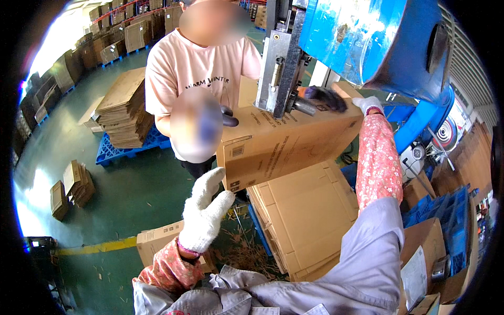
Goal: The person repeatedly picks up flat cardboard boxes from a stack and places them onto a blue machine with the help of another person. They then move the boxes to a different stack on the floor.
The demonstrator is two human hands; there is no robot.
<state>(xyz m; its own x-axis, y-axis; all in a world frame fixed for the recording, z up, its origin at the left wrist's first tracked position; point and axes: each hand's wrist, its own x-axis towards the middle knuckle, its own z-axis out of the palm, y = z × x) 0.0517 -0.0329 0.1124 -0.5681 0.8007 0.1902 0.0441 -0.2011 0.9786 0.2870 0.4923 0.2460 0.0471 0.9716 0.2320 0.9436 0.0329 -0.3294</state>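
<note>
A printed brown cardboard box (294,149) lies across the middle, under the dark metal head of a blue machine (281,68). My left hand (205,212), in a white knit glove, is at the box's near left corner. Its thumb and fingers are spread, the fingertips at the box edge; whether they touch it I cannot tell. Over at the far right end, my right hand (369,104), also white-gloved, grips the box's end. Facing me, a person in a pink shirt (199,73) has a dark-gloved hand (325,98) on the box by the machine head.
Below the box is a stack of flat cardboard (310,210). A folded carton (157,241) lies on the floor by my left arm. Behind, flattened cartons (123,110) are piled on a blue pallet (118,149). Cardboard and blue pallets (446,220) crowd my right side.
</note>
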